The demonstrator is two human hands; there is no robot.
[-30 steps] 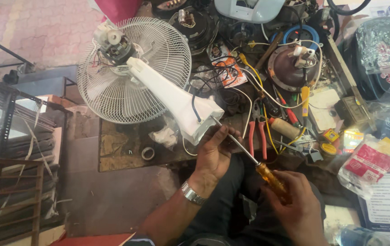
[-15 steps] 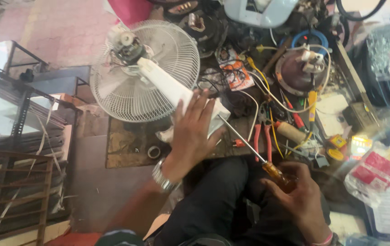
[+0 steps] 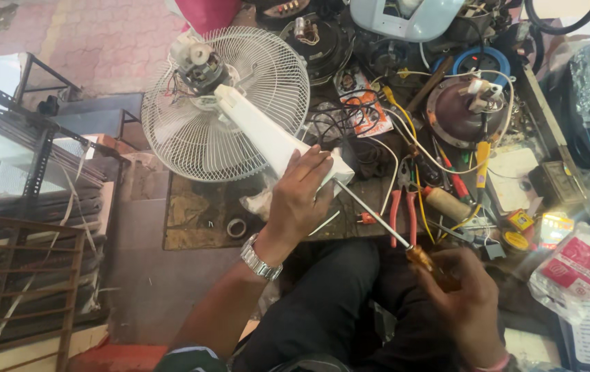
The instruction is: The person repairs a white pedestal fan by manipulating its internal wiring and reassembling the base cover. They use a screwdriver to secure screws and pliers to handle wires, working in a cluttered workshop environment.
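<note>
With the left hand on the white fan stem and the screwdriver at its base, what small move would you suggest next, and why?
Probably seat the screwdriver tip squarely and begin turning. The left hand grips the fan stem, the right hand holds the amber handle, and the shaft's tip meets the stem's lower end.

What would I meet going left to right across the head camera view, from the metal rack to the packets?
Dark metal rack → white wire fan guard → left hand → red-handled pliers → right hand → red-and-white packets.

White fan (image 3: 254, 131) lying tilted on bench, screwdriver (image 3: 391, 231) tip at its base
</note>
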